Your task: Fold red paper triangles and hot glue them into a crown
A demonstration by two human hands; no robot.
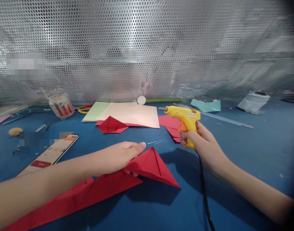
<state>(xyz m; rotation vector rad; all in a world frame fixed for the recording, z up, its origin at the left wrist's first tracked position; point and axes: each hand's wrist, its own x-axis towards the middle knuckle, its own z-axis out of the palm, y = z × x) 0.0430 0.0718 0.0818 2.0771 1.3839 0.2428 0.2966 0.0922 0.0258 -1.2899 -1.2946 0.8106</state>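
My left hand (120, 155) grips the edge of a folded red paper piece (151, 165) on the blue table (245, 154), thumb on top and fingers tucked under the fold. More red folded paper (72, 197) runs under my left forearm. My right hand (202, 144) is closed round the handle of a yellow hot glue gun (184, 117), held upright above the table with its nozzle pointing left. Its black cord (204, 195) hangs down toward me. The gun sits to the right of the red paper, apart from it.
Cream and green sheets (130, 114) lie behind, with a small folded red piece (112, 125) and red scraps (169, 125). A phone (53, 152) lies left. A clear jar (61, 106), yellow scissors (83, 109), a glue stick (219, 118), teal paper (206, 105) and a perforated metal wall (147, 48) stand beyond.
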